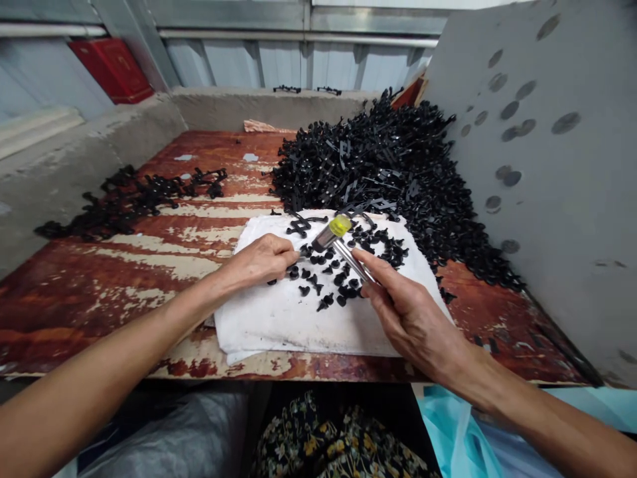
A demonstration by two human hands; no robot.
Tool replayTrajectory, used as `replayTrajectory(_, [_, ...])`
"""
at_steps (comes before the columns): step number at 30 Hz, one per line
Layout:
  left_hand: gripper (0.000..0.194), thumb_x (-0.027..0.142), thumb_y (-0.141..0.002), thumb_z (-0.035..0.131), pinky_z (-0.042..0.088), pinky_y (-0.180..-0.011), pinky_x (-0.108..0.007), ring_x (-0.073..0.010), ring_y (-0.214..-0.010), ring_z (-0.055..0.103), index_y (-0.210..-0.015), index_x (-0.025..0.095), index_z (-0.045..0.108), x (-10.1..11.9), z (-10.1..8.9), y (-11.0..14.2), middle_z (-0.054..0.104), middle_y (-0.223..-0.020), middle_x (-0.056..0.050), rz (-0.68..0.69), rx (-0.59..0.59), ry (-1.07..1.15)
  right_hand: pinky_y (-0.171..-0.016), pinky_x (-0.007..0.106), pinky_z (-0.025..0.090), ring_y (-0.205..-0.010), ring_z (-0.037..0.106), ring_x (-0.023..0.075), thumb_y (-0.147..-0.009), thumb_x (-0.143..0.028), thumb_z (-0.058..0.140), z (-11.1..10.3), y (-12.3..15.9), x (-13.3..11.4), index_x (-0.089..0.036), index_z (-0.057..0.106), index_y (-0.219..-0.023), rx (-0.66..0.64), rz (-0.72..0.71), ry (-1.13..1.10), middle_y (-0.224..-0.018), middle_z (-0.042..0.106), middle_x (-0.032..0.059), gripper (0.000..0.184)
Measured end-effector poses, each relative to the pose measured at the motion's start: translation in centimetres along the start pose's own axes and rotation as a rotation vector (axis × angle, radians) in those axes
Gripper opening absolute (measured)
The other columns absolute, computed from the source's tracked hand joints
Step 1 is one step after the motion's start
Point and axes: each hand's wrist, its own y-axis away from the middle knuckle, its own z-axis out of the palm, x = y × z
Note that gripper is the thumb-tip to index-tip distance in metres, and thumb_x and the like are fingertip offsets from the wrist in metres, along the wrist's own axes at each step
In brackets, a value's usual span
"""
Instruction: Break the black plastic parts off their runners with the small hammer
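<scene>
My right hand (405, 309) grips the metal handle of a small hammer (334, 234) with a yellow-capped head, held over a white cloth pad (279, 318). My left hand (261, 260) rests on the pad with its fingers curled, pinching a small black plastic piece right by the hammer head. Several small black plastic pieces (343, 265) lie scattered on the pad between my hands.
A big heap of black plastic parts (393, 166) fills the back right of the worn red wooden board (149, 265). A smaller black pile (129, 196) lies at left. A grey panel (547, 166) stands at right, concrete walls behind. Blue cloth lies at lower right.
</scene>
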Motion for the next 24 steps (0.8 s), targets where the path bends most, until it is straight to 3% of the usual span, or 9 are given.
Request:
replayTrajectory(2, [0.031,0.034,-0.08,0.049,0.025,-0.045,-0.024,-0.0088,-0.043,0.036,-0.054,0.018,0.049,-0.2,-0.2,0.0,0.049,-0.047,0.002,0.01,0.011,0.035,-0.104,0.044,0.048,-0.123,0.06,0.0247,-0.092,-0.016,0.044,0.2,-0.6,0.3,-0.018,0.052,-0.14,0.0,-0.043,0.029,-0.136,0.062,0.0125,0.048])
replayTrajectory(8, [0.034,0.039,-0.081,0.049,0.026,-0.047,-0.024,-0.0087,-0.047,0.035,-0.055,0.018,0.048,-0.9,-1.6,0.5,0.048,-0.05,0.001,0.041,0.051,0.142,-0.098,0.046,0.053,-0.114,0.066,0.0264,-0.091,-0.018,0.043,0.3,-0.9,0.5,-0.013,0.054,-0.138,-0.028,0.012,0.06,-0.124,0.069,0.0146,0.048])
replayTrajectory(15, [0.032,0.033,-0.08,0.05,0.024,-0.045,-0.024,-0.0092,-0.044,0.035,-0.052,0.018,0.048,-0.9,-1.2,0.1,0.044,-0.046,0.003,0.042,0.044,0.035,-0.098,0.047,0.053,-0.113,0.066,0.0263,-0.09,-0.017,0.043,0.3,-1.8,-0.5,-0.016,0.056,-0.138,-0.071,0.023,0.086,-0.112,0.074,0.0115,0.049])
replayTrajectory(19, [0.031,0.028,-0.08,0.049,0.024,-0.046,-0.024,-0.0095,-0.043,0.034,-0.05,0.019,0.047,0.0,-1.1,-0.1,0.042,-0.044,0.003,0.007,0.08,-0.043,-0.095,0.047,0.054,-0.11,0.068,0.0267,-0.089,-0.016,0.043,0.6,-1.8,-0.2,-0.017,0.056,-0.137,-0.081,0.025,0.125,-0.12,0.072,0.0128,0.049])
replayTrajectory(24, [0.032,0.033,-0.078,0.05,0.024,-0.046,-0.025,-0.0105,-0.043,0.037,-0.05,0.019,0.046,-0.7,-1.7,1.1,0.044,-0.044,0.002,0.0,0.02,-0.085,-0.097,0.042,0.053,-0.113,0.067,0.0269,-0.091,-0.02,0.041,0.4,-1.5,0.4,-0.007,0.056,-0.135,-0.094,0.016,0.166,-0.126,0.068,0.0189,0.049])
